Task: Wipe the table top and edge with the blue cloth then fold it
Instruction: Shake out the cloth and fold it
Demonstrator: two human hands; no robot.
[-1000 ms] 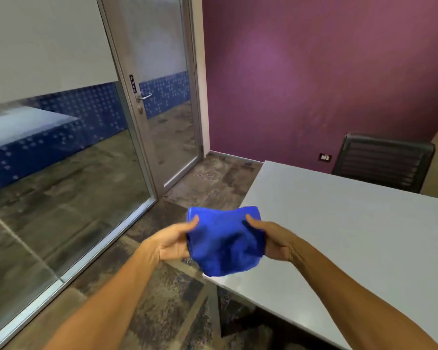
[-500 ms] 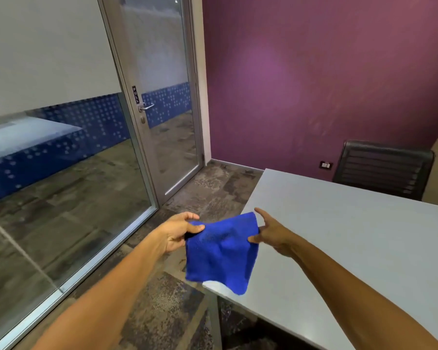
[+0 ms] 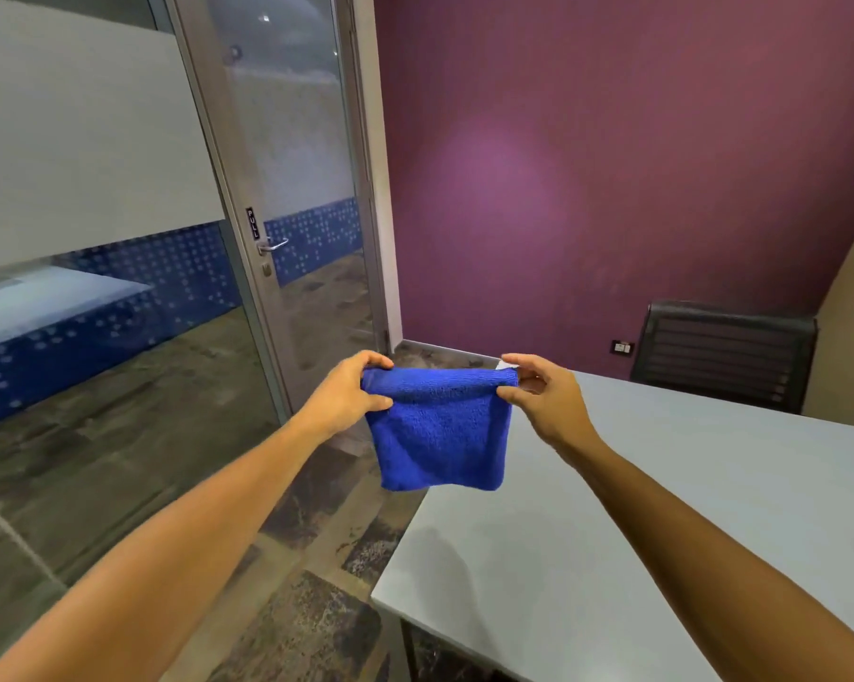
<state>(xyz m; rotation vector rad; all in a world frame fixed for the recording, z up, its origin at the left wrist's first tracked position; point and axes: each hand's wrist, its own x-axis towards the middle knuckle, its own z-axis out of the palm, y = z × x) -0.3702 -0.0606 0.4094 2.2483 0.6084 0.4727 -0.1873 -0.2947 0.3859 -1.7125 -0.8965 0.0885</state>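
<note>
My table (image 3: 661, 509), pale grey and smooth-topped, fills the lower right of the frame, its near corner at bottom centre. It stands on the mottled dark stone-pattern floor (image 3: 135, 460), which spreads across the lower left.

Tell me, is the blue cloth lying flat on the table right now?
No, both hands hold the blue cloth up by its top corners, hanging.

the blue cloth (image 3: 440, 435) is covering part of the tabletop (image 3: 661, 509) edge behind it, and the tabletop is running out of view at the right and bottom. the left grip (image 3: 351, 393) is hiding the cloth's upper left corner. both forearms are being cut off by the bottom edge. the chair (image 3: 725, 351) is showing only its backrest.
</note>
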